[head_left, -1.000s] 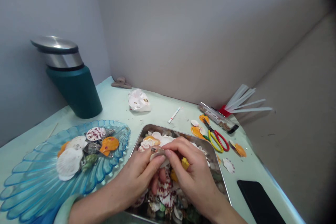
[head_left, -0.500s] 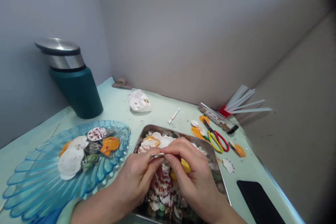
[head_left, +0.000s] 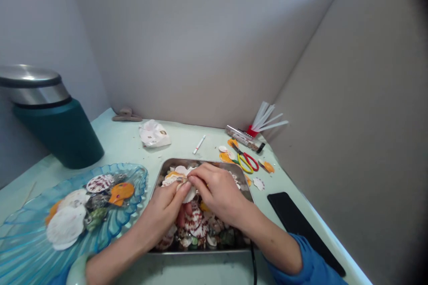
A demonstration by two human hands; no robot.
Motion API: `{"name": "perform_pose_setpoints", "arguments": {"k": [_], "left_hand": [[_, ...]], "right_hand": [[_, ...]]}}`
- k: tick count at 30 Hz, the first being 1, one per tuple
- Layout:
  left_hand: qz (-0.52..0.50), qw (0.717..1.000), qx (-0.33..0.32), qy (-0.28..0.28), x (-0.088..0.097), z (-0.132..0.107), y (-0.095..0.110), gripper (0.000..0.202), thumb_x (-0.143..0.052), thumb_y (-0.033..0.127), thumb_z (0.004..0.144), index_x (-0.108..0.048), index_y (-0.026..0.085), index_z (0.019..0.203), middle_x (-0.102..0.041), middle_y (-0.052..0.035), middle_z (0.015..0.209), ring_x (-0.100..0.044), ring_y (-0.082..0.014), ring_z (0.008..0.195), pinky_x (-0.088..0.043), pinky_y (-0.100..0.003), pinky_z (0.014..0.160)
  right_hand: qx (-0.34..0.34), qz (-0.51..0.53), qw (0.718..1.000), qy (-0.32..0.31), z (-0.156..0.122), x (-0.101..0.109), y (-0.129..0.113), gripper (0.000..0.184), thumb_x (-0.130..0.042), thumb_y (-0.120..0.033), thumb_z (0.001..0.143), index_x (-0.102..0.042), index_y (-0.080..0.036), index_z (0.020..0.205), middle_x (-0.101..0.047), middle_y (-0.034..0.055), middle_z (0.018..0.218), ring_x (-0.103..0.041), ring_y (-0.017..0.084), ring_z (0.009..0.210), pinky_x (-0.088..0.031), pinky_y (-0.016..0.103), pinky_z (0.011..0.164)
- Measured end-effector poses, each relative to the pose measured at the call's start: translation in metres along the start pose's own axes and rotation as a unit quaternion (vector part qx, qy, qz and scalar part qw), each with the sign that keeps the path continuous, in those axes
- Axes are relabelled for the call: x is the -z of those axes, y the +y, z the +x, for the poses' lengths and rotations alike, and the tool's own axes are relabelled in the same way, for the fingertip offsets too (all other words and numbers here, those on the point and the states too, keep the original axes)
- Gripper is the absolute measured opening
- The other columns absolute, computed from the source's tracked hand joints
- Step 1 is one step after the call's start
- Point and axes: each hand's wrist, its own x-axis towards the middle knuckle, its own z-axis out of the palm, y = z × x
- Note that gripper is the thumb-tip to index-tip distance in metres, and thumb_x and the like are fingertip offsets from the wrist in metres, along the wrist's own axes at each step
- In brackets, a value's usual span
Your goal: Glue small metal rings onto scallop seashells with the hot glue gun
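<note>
My left hand (head_left: 160,207) and my right hand (head_left: 219,191) meet above a metal tray (head_left: 200,252), fingertips pinched together. Between them is a small pale piece (head_left: 182,180) that looks like a shell; the fingers hide most of it. Shells fill the tray. Below my hands lies a red-and-white striped scallop shell (head_left: 196,222), with white shells (head_left: 170,179) towards the back. My right hand covers part of a yellow item in the tray.
On the left, a blue glass dish (head_left: 132,200) holds shells; a green flask (head_left: 60,136) stands behind it. A crumpled white packet (head_left: 154,133) and a pen (head_left: 199,144) lie behind the tray. Scissors (head_left: 245,160), loose shells (head_left: 258,183) and a black phone (head_left: 301,227) are on the right.
The view has swung right and shows more of the tray's front. Both hands have shifted towards the tray's back left, still pinching the small piece together.
</note>
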Motion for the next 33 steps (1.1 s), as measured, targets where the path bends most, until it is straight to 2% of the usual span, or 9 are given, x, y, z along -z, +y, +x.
{"name": "perform_pose_setpoints", "arguments": {"k": [3, 5, 8, 11, 16, 21, 24, 29, 33], "left_hand": [[0.095, 0.995, -0.041, 0.010, 0.000, -0.003, 0.003, 0.051, -0.032, 0.043, 0.093, -0.053, 0.021, 0.052, -0.060, -0.0010, 0.046, -0.060, -0.0186, 0.054, -0.041, -0.027, 0.061], [0.153, 0.986, -0.058, 0.017, 0.000, -0.006, 0.005, 0.051, -0.031, 0.040, 0.093, -0.050, 0.022, 0.049, -0.059, -0.0013, 0.047, -0.059, -0.0188, 0.056, -0.040, -0.028, 0.062], [0.187, 0.981, -0.060, -0.002, -0.001, -0.010, 0.006, 0.049, -0.030, 0.038, 0.094, -0.047, 0.022, 0.051, -0.058, -0.0008, 0.049, -0.059, -0.0184, 0.057, -0.039, -0.028, 0.062], [0.185, 0.980, -0.064, -0.038, -0.003, -0.013, 0.003, 0.046, -0.029, 0.036, 0.094, -0.046, 0.023, 0.054, -0.059, -0.0002, 0.049, -0.060, -0.0179, 0.057, -0.039, -0.028, 0.061], [0.181, 0.980, -0.059, -0.052, -0.004, -0.014, 0.002, 0.044, -0.027, 0.035, 0.094, -0.046, 0.023, 0.057, -0.059, -0.0003, 0.051, -0.060, -0.0179, 0.058, -0.040, -0.027, 0.061], [0.167, 0.984, -0.068, -0.019, -0.004, -0.015, 0.002, 0.044, -0.030, 0.035, 0.094, -0.046, 0.023, 0.054, -0.061, -0.0011, 0.056, -0.060, -0.0175, 0.062, -0.040, -0.027, 0.062], [0.149, 0.987, -0.064, -0.020, -0.006, -0.013, -0.001, 0.043, -0.030, 0.035, 0.093, -0.048, 0.022, 0.056, -0.060, -0.0008, 0.053, -0.060, -0.0175, 0.060, -0.040, -0.026, 0.060], [0.124, 0.989, -0.053, -0.059, -0.007, -0.011, -0.004, 0.044, -0.028, 0.037, 0.094, -0.049, 0.023, 0.058, -0.055, 0.0014, 0.044, -0.057, -0.0164, 0.049, -0.038, -0.025, 0.052], [0.163, 0.984, -0.050, -0.051, -0.005, -0.012, -0.002, 0.042, -0.028, 0.038, 0.093, -0.043, 0.023, 0.056, -0.058, -0.0003, 0.047, -0.059, -0.0178, 0.052, -0.039, -0.027, 0.056]], "right_hand": [[-0.029, -0.049, 0.998, -0.007, 0.003, 0.019, 0.006, 0.025, -0.045, -0.031, 0.096, -0.068, -0.021, 0.096, -0.068, 0.0038, 0.091, -0.062, 0.017, 0.086, -0.045, 0.029, 0.079], [-0.066, -0.089, 0.994, -0.009, 0.008, 0.036, 0.025, 0.027, -0.045, -0.036, 0.096, -0.068, -0.021, 0.097, -0.067, 0.0038, 0.095, -0.062, 0.017, 0.090, -0.046, 0.031, 0.082], [-0.165, -0.164, 0.973, 0.000, 0.019, 0.063, 0.076, 0.025, -0.054, -0.031, 0.092, -0.059, -0.016, 0.112, -0.061, 0.0070, 0.114, -0.061, 0.020, 0.096, -0.051, 0.041, 0.082], [-0.284, -0.234, 0.930, 0.008, 0.030, 0.083, 0.132, 0.026, -0.054, -0.029, 0.092, -0.056, -0.019, 0.116, -0.058, 0.0076, 0.119, -0.061, 0.020, 0.098, -0.052, 0.040, 0.082], [-0.371, -0.288, 0.883, -0.007, 0.039, 0.084, 0.187, 0.028, -0.055, -0.029, 0.092, -0.055, -0.017, 0.118, -0.058, 0.0081, 0.119, -0.061, 0.021, 0.098, -0.052, 0.041, 0.081], [-0.375, -0.288, 0.880, -0.041, 0.044, 0.074, 0.200, 0.030, -0.056, -0.029, 0.091, -0.054, -0.016, 0.119, -0.058, 0.0080, 0.118, -0.061, 0.021, 0.097, -0.052, 0.042, 0.080], [-0.351, -0.293, 0.888, -0.046, 0.049, 0.085, 0.201, 0.029, -0.056, -0.029, 0.091, -0.055, -0.017, 0.118, -0.058, 0.0078, 0.118, -0.061, 0.021, 0.098, -0.052, 0.041, 0.081], [-0.330, -0.333, 0.883, -0.020, 0.057, 0.145, 0.191, 0.030, -0.056, -0.029, 0.091, -0.054, -0.017, 0.119, -0.058, 0.0080, 0.119, -0.061, 0.021, 0.098, -0.052, 0.042, 0.081], [-0.323, -0.365, 0.873, -0.011, 0.046, 0.201, 0.167, 0.028, -0.055, -0.029, 0.092, -0.055, -0.017, 0.118, -0.058, 0.0079, 0.119, -0.061, 0.021, 0.097, -0.052, 0.041, 0.081]]}}
